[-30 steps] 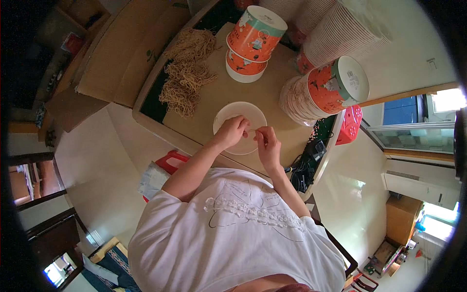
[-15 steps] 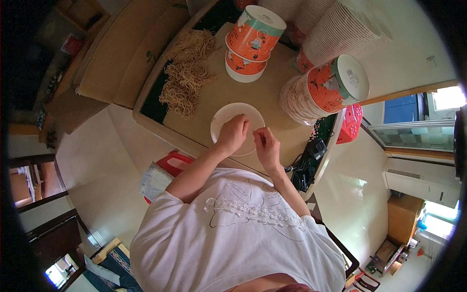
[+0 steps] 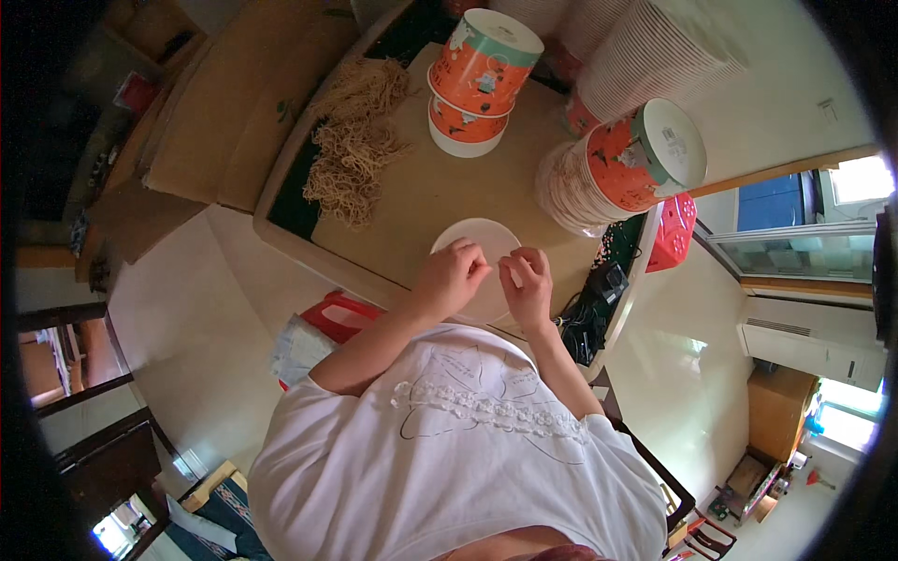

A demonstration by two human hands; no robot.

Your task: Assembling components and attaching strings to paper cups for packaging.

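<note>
A round white tub (image 3: 479, 227) stands near the table's front edge, directly below both hands, which hide much of it. My left hand (image 3: 456, 278) is closed in a pinch over its left side. Fingertips of my right hand (image 3: 528, 288) are pressed together at the right side, a short gap from the left fingers. Whatever either pinch holds is too small to make out. Beyond the hands, a loose pile of beige strings (image 3: 351, 159) lies at the left. Orange, green and white paper buckets (image 3: 479, 79) stand upside down, stacked one over another, farther back.
Another stack of paper buckets (image 3: 631, 168) lies tilted at the right, with tall wrapped stacks (image 3: 645, 61) behind it. Black cables and an adapter (image 3: 594, 309) sit along the right edge. A cardboard box (image 3: 220, 112) adjoins the table's left; a red stool (image 3: 341, 316) is below.
Both hands and the white tub have shifted a little right and toward me. The hands have come nearly level with each other, their fingers still pinched.
</note>
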